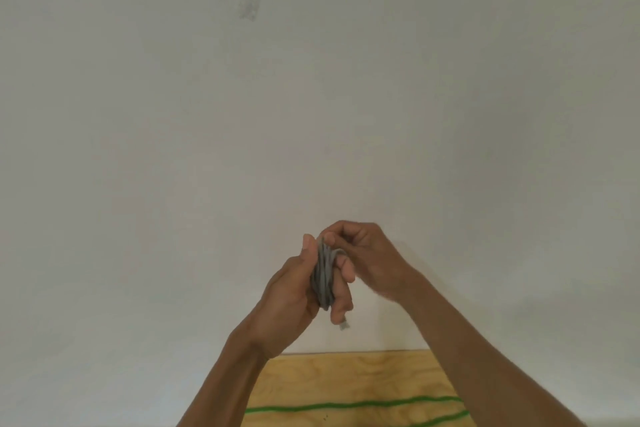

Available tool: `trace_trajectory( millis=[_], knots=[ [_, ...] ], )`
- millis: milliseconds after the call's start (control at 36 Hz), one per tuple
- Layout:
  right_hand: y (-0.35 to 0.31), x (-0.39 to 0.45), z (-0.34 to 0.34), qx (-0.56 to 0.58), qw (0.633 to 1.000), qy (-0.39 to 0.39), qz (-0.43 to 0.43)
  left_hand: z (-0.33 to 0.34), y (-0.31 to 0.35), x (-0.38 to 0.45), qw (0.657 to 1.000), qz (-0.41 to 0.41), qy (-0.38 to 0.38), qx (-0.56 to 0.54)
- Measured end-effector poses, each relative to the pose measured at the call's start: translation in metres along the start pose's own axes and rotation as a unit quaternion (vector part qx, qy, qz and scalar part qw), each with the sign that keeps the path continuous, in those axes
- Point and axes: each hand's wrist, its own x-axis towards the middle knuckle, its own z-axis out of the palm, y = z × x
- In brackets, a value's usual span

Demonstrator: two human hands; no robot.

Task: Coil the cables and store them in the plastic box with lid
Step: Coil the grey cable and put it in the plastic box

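Head view: left hand (294, 291) grip clamped on grey cable (323, 279) coil, right hand (360, 250) pinching the last turn. Green cable (346, 406) uncoiled on tabletop (346, 378); box unseen.

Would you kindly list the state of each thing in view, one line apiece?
grey cable: wound into a coil, held up in the air, its plug end hanging below the fingers.
left hand: grips the coil.
right hand: pinches a strand at the coil's top.
green cable: uncoiled, lying across the wooden table.
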Motion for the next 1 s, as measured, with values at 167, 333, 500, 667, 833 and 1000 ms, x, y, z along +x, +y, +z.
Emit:
trace_trajectory(
  millis=[167, 333, 500, 667, 833, 1000],
  knots=[
    [0.000, -0.022, 0.030, 0.201, 0.978, 0.020, 0.047, -0.001, 0.002, 0.000, 0.996, 0.017, 0.090, -0.025],
    [-0.005, -0.025, 0.052, 0.121, 0.984, 0.134, -0.012, 0.008, 0.010, 0.008, 0.982, 0.040, 0.183, 0.004],
    [-0.012, -0.026, 0.062, 0.040, 0.969, 0.233, -0.071, 0.020, 0.013, 0.016, 0.967, 0.056, 0.248, -0.018],
    [-0.011, -0.025, 0.062, -0.032, 0.962, 0.259, -0.082, 0.025, 0.005, 0.020, 0.942, 0.072, 0.327, -0.017],
    [-0.006, -0.021, 0.061, -0.068, 0.959, 0.265, -0.070, 0.033, 0.001, 0.024, 0.926, 0.089, 0.364, -0.044],
    [-0.011, -0.024, 0.057, -0.051, 0.973, 0.221, -0.034, 0.020, 0.000, 0.023, 0.952, 0.035, 0.294, -0.080]
  ],
)
